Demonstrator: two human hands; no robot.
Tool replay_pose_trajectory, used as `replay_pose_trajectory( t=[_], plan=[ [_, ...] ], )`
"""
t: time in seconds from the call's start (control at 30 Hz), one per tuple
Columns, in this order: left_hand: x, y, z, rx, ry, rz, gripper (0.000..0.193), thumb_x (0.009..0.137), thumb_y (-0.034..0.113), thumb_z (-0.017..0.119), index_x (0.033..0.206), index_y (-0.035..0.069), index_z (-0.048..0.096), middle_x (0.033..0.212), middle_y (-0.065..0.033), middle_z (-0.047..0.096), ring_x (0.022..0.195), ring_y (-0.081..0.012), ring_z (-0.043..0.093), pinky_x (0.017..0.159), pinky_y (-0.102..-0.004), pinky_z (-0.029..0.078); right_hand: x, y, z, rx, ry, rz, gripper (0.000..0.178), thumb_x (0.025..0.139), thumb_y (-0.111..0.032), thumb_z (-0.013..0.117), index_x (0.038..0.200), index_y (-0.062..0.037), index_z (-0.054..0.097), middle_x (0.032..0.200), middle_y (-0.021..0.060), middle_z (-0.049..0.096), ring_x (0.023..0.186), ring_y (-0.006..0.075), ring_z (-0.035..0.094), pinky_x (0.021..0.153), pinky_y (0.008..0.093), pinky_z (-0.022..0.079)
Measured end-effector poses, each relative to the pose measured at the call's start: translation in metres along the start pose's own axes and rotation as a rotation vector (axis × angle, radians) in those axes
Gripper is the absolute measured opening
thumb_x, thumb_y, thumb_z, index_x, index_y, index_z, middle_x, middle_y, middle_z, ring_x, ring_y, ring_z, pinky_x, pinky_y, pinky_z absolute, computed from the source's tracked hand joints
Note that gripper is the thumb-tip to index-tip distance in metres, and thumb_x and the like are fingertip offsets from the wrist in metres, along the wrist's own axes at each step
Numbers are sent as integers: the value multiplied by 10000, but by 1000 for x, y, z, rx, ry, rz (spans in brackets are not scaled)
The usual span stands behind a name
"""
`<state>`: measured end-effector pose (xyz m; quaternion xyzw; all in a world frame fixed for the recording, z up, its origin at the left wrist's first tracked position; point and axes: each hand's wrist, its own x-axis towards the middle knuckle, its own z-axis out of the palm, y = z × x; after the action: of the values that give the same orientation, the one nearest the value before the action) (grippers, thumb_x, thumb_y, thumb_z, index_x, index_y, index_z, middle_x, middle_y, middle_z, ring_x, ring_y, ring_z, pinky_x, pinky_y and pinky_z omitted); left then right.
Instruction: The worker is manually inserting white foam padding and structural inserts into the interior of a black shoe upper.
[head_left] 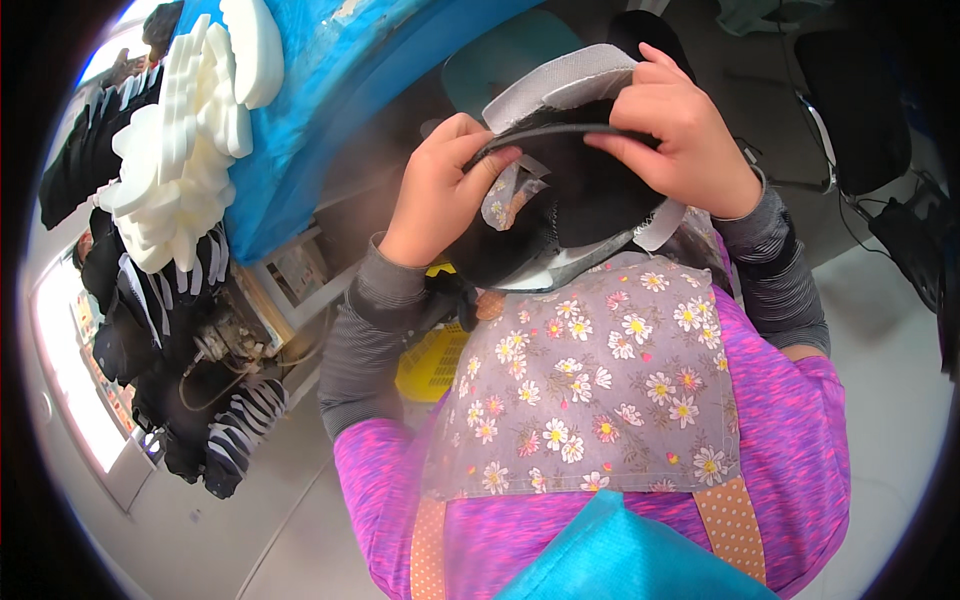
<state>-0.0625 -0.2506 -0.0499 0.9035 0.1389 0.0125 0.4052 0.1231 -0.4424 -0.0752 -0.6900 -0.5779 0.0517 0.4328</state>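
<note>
A black fabric piece (600,190), curved into a loop, is held up in front of my chest between both hands. A light grey strap or band (560,82) runs along its far side, and a paler strip shows along its near edge. My left hand (440,185) pinches the dark rim on the left between thumb and fingers. On the right, my right hand (685,135) grips the same rim beside the end of the grey band, its thumb pointing inward. Inside the loop, a small patterned scrap (510,200) is visible; whether it is attached I cannot tell.
White foam pads (190,140) are heaped on a blue-covered table (310,110) at the left. Black pieces with white strips (240,430) hang or lie below it. A yellow basket (430,365) sits under my left forearm. Black chairs (855,110) stand at the right.
</note>
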Motion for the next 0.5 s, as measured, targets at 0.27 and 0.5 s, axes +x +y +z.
replay_pose_trajectory(
  t=[0.27,0.5],
  plan=[
    [0,5,3,-26,4,20,188,833,103,749,926,-37,665,814,-90,547,719,-223,521,655,-317,438,3,-1,7,-132,59,-39,138,795,-178,742,785,-80,646,701,51,587,747,261,601,939,416,466],
    [0,14,-5,96,60,198,194,815,112,759,925,-27,680,856,-105,588,746,-262,566,648,-332,468,15,-6,9,-77,163,120,147,776,-186,750,810,-75,660,728,90,608,709,277,600,599,381,475]
  ],
)
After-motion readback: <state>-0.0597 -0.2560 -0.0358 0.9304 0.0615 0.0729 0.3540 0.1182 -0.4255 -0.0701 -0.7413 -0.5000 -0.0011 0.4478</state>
